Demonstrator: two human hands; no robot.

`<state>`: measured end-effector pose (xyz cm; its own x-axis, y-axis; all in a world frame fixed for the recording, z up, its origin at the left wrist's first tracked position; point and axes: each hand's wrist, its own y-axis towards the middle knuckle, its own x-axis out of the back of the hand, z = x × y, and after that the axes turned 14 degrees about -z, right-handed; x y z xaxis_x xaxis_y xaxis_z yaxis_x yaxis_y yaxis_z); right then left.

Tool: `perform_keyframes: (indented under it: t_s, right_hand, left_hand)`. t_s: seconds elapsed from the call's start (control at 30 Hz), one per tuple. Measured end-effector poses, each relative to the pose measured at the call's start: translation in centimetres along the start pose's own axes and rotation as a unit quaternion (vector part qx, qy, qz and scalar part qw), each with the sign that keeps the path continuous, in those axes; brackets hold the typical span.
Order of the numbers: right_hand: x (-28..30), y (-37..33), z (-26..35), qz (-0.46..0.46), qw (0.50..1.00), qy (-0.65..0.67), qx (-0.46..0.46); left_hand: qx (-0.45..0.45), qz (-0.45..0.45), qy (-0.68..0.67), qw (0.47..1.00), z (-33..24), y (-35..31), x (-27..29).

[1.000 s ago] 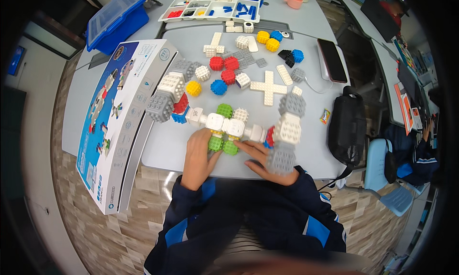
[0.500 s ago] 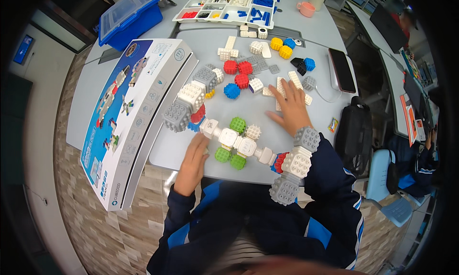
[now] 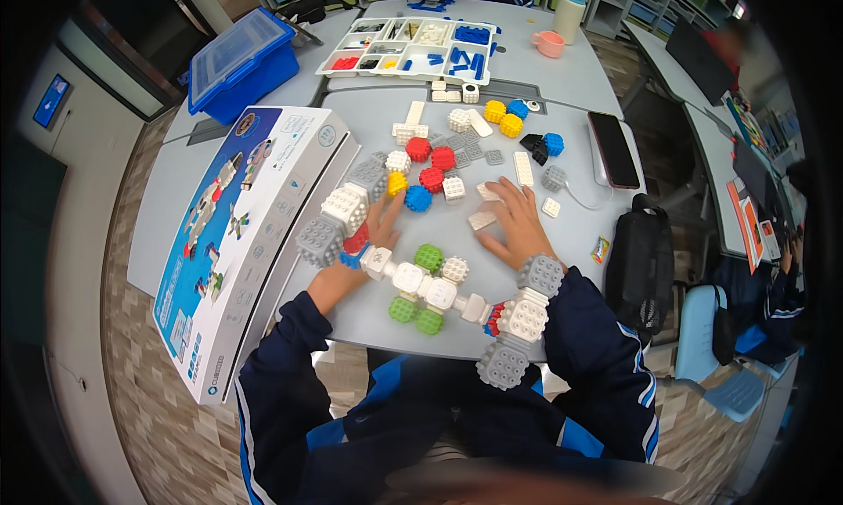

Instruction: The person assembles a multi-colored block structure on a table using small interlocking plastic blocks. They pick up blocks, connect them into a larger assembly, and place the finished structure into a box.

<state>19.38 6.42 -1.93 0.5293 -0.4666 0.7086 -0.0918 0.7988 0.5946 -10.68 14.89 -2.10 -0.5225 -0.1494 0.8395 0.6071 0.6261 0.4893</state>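
Note:
A long model built of studded blocks [image 3: 428,285] spans the near table, white and green in the middle with grey and white blocks at both ends. My left hand [image 3: 342,272] reaches behind its left end, partly hidden by it, fingers stretched toward the yellow block [image 3: 397,183]. Spread over white flat bricks is my right hand [image 3: 518,228]; its fingertips rest at one white plate [image 3: 482,220]. Beyond my hands lie red blocks [image 3: 431,180], a blue block [image 3: 418,198] and a white cube [image 3: 453,188]. Another white plate [image 3: 522,169] lies beyond the right hand.
A large kit box [image 3: 255,241] leans at the left, near a blue lidded bin [image 3: 241,70]. A sorting tray [image 3: 413,48] holds small parts at the back. A phone [image 3: 613,151], a black bag [image 3: 644,268] and a pink cup [image 3: 549,43] are at the right.
My left hand has moved farther onto the table, behind the model. My right hand has shifted left, and the white plates around it have spread apart. The view has tilted upward.

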Motion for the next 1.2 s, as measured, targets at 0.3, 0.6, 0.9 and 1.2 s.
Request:
perform_keyframes:
  t_s: [0.3,0.6,0.9,1.2]
  right_hand:
    - [-0.4,0.2,-0.1,-0.004,1.0,0.003,0.002]
    - [-0.2,0.2,-0.5,-0.024,1.0,0.014,0.008]
    - [0.0,0.3,-0.6,-0.015,1.0,0.014,0.01]
    - [0.2,0.3,-0.4,-0.011,1.0,0.011,0.008]
  left_hand:
    - [-0.037,-0.007,-0.089,0.995,3.8,8.7,1.1]
    - [0.173,0.068,0.031,0.982,8.3,20.4,-6.3]
    - [0.221,0.098,0.027,0.97,9.8,21.8,-9.0]
    - [0.124,0.14,0.078,0.979,10.1,20.3,-6.5]
